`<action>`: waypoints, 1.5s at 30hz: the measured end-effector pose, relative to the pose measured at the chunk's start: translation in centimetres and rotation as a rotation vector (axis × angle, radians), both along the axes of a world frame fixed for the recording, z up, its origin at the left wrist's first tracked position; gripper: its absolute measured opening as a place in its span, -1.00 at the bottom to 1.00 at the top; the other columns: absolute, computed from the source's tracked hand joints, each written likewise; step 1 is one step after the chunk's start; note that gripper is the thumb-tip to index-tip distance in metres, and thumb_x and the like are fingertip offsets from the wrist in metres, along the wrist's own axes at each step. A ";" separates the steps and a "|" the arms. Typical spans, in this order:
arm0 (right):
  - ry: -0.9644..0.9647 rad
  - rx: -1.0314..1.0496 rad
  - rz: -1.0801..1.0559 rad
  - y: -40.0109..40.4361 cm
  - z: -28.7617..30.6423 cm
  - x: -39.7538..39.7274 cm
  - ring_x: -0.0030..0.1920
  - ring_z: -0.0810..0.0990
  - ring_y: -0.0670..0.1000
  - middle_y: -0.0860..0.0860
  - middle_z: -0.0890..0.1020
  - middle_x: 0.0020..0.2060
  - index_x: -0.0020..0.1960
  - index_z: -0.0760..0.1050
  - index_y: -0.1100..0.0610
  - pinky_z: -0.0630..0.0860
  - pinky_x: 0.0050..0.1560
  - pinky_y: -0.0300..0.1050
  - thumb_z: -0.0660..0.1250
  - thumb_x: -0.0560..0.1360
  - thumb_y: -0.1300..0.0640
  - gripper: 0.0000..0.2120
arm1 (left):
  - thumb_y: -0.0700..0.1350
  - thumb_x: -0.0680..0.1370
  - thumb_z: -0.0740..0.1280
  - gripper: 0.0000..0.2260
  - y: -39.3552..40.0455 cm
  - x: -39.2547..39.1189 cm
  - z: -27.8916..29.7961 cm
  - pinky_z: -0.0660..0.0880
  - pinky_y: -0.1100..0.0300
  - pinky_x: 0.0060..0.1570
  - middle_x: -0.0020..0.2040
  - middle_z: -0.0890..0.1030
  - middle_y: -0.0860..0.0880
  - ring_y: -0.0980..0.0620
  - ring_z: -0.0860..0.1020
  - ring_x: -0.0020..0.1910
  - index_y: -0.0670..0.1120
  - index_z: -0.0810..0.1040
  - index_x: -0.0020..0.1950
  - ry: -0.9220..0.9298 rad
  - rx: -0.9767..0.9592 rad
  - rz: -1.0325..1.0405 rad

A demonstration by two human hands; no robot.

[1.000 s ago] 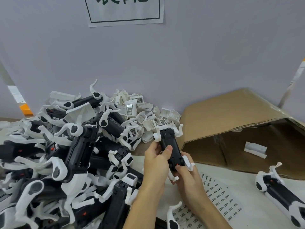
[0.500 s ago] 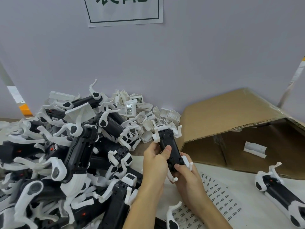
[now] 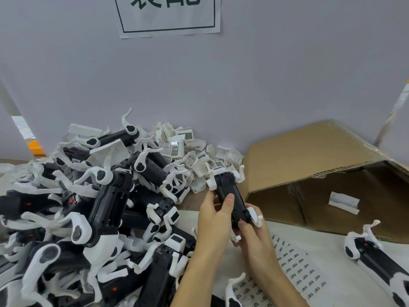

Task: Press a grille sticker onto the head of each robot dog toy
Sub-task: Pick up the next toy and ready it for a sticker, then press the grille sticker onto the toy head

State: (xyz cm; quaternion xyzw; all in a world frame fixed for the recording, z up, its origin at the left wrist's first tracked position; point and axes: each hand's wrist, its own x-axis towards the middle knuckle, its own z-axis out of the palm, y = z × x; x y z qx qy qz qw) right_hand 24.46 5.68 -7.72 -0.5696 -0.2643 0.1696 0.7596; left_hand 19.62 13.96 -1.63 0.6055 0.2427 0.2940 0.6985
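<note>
A black-bodied plastic robot dog toy point(image 3: 229, 196) with white legs, a brown cardboard box point(image 3: 314, 151), white black-printed sticker sheet point(image 3: 296, 269), lilac wall point(image 3: 265, 74).

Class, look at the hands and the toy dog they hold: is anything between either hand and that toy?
Nothing visible is. The left hand and the right hand both grip the black-and-white robot dog toy directly, above the sticker sheet. The pile of toys lies off to the left.
</note>
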 end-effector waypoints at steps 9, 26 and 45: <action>-0.597 -0.166 -0.391 -0.5 1.0 -0.4 0.06 0.61 -0.07 -0.14 0.58 0.08 0.45 0.45 0.04 0.52 -0.02 -0.33 0.31 0.55 0.13 -0.54 | 0.13 0.54 0.41 -0.78 0.1 -0.6 0.6 0.43 0.48 -0.42 -0.30 0.69 0.16 0.34 0.61 -0.34 -0.01 0.67 -0.04 0.016 -0.122 -0.052; -0.555 -0.322 -0.202 0.5 8.3 4.0 -0.09 0.62 -0.14 -0.04 0.65 -0.11 0.14 0.60 -0.07 0.50 -0.04 -0.36 0.17 0.53 0.52 -0.46 | 0.07 0.64 0.30 -0.71 0.1 -0.5 1.5 0.46 0.17 0.12 0.10 0.64 0.12 0.19 0.57 0.06 0.00 0.49 0.32 -0.004 -0.255 0.120; -0.658 -1.095 0.118 14.1 8.6 11.6 0.20 0.55 0.18 0.21 0.61 0.26 0.32 0.53 0.25 0.43 0.14 -0.05 0.22 0.69 0.07 -0.68 | -0.08 0.62 0.17 -0.69 0.7 -0.9 1.7 0.59 0.12 -0.26 0.03 0.68 -0.30 -0.12 0.65 -0.17 -0.23 0.55 0.21 -0.037 -0.551 0.044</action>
